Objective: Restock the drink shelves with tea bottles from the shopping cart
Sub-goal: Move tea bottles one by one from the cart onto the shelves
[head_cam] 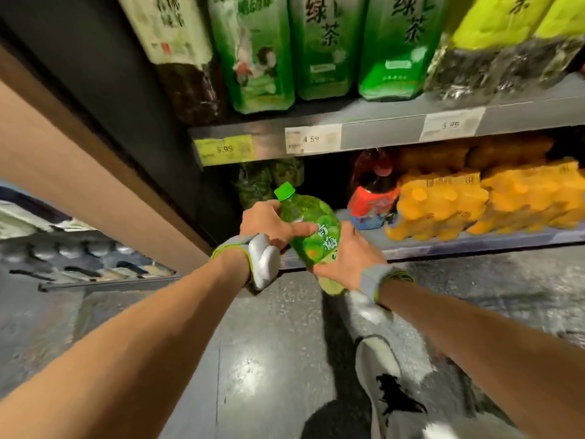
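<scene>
Both hands hold one green tea bottle (pixel 311 231) in front of the lower shelf (pixel 474 243). The left hand (pixel 269 224) grips its shoulder from 9 o'clock, thumb across the label. The right hand (pixel 349 250) curls round its base at 5 o'clock. The bottle is tilted, long axis running 11 to 5 o'clock, green cap (pixel 284 191) pointing toward 11.

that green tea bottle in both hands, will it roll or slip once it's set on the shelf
The bottle looks round-bodied, so laid on its side it would likely roll. It appears full and needs the left hand and right hand, so probably heavy. Its glossy label may be slippery. Upright, it should stand.
</scene>
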